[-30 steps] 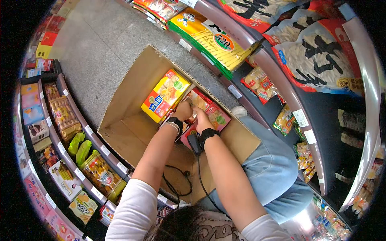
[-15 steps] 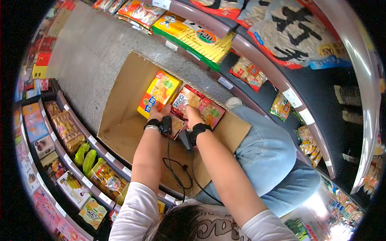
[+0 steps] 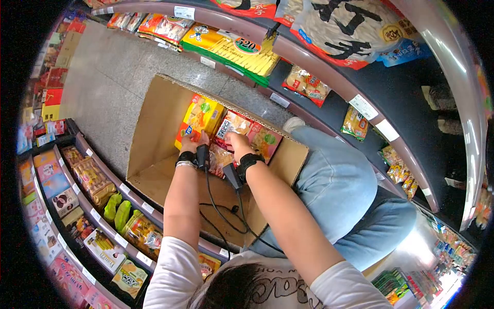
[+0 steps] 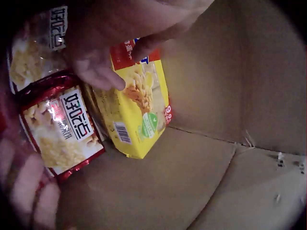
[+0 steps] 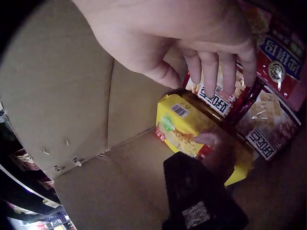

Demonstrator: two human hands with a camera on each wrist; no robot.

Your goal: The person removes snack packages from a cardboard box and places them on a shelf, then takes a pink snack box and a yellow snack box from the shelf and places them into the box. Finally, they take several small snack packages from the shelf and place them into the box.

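Observation:
A cardboard box (image 3: pixel 149 139) holds several snack packs. My left hand (image 3: pixel 191 144) lies over the near end of a yellow pack (image 3: pixel 201 114), its fingertips on the top and along the side in the left wrist view. Beside that pack is a red-and-white pack (image 4: pixel 64 129) with black lettering. On it rest the extended fingers of my right hand (image 5: pixel 192 43), the tips spread across the wrapper. A second such pack (image 5: pixel 268 124) lies nearer to me, and a pinkish-red pack (image 3: pixel 266 141) fills the right side of the group.
Shelves of snacks (image 3: pixel 92 177) curve along the left, and shelves with large noodle bags (image 3: pixel 345 31) rise on the right. Grey floor (image 3: pixel 108 77) lies beyond the box. Black cables (image 3: pixel 218 208) hang from both wrists into the box. A jeans-clad knee (image 3: pixel 334 180) touches the box's right side.
The hands were together over the red packs and have moved apart. My left hand has shifted left onto the yellow pack. The red-and-white pack's front is now more exposed.

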